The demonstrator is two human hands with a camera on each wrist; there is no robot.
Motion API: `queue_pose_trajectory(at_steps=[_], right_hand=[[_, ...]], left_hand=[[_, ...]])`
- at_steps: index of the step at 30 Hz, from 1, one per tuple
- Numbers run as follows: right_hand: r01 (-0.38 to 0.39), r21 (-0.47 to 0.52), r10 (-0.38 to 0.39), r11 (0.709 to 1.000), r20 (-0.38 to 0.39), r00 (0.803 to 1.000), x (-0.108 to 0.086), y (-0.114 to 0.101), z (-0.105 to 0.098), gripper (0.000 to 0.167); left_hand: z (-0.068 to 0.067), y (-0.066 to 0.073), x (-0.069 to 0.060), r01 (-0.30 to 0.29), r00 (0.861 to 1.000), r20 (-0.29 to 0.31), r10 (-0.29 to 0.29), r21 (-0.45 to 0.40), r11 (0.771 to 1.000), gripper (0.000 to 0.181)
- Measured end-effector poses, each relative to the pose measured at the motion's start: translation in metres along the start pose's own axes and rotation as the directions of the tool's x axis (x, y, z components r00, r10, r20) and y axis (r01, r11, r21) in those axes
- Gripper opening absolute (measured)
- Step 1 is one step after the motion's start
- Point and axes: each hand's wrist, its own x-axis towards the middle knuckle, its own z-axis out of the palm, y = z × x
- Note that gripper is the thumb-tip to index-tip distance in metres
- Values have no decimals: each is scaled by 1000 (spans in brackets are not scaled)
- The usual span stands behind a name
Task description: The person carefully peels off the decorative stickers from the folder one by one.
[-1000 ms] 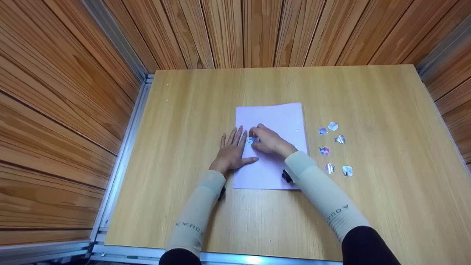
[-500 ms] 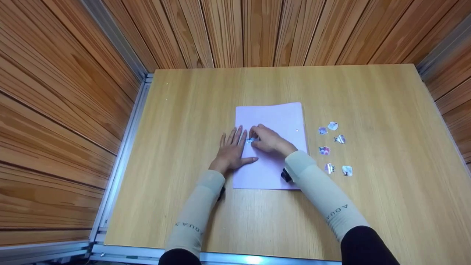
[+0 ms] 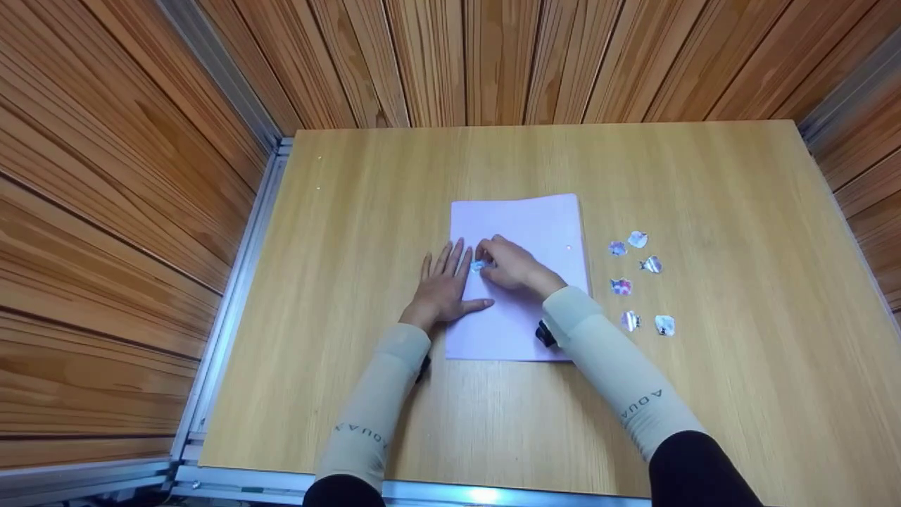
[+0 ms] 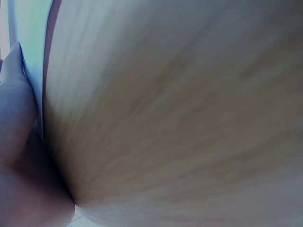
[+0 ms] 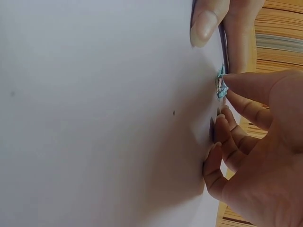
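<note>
A lilac paper sheet or booklet (image 3: 514,331) lies on the table, its far edge slightly wavy. My left hand (image 3: 441,289) rests flat with spread fingers across its left edge; the thumb lies on the lilac paper. Close beside those fingers, my right hand (image 3: 516,266) pinches a small blue-teal sticker (image 3: 478,266) between thumb and index finger. In the right wrist view this sticker (image 5: 221,85) stands tilted against the paper, and the other fingers curl down onto the surface. The left wrist view shows mostly blurred tabletop and part of the left hand (image 4: 16,113).
Several small shiny fish-shaped stickers lie on the table right of the paper, among them a pink-blue one (image 3: 621,286), a striped one (image 3: 630,321) and a pale one (image 3: 664,324). Wooden panel walls (image 3: 493,63) and metal rails (image 3: 232,303) border the wooden tabletop (image 3: 366,211).
The blue sticker in my right fingers shows a smaller, changed outline than a second ago, when it looked squarer. Both hands stay in nearly the same place.
</note>
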Motion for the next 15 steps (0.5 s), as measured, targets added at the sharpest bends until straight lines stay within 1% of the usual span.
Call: queue_pose_trajectory(at_steps=[4, 10, 15], right_hand=[[-4, -6, 4, 1000, -14, 1000, 1, -1, 0, 23], [-36, -32, 35, 999, -38, 999, 3, -4, 2, 18], [-54, -28, 53, 998, -45, 998, 5, -5, 4, 15]], left_hand=[[0, 0, -1, -1, 1000, 1, 1, 4, 1000, 109], [1, 0, 0, 6, 1000, 2, -6, 0, 1000, 109], [1, 0, 1, 9, 1000, -2, -9, 5, 1000, 109]])
